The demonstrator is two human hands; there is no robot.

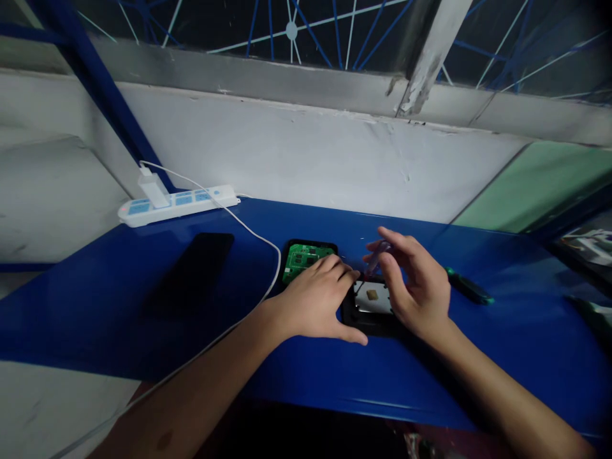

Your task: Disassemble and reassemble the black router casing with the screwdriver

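Note:
In the head view, my right hand [421,284] grips a small screwdriver [377,256] with a clear purple handle. The screwdriver points down and left, its tip near the back left corner of a black plastic housing [377,327]. A silvery metal plate [382,301] with a small tan square pad [371,294] lies inside that housing. My left hand [318,296] spans the housing's left side, fingertips at the back edge and thumb along the front. Behind the left hand, a green circuit board [302,257] sits in a black frame, its lower right part covered by my fingers.
Right of my right hand lies a black and green tool [469,287]. A dark phone-like slab [194,268] rests at left on the blue tabletop [268,220]. The white power strip [184,203] holds a plugged-in charger [153,188]; its white cable [253,233] runs toward my left forearm.

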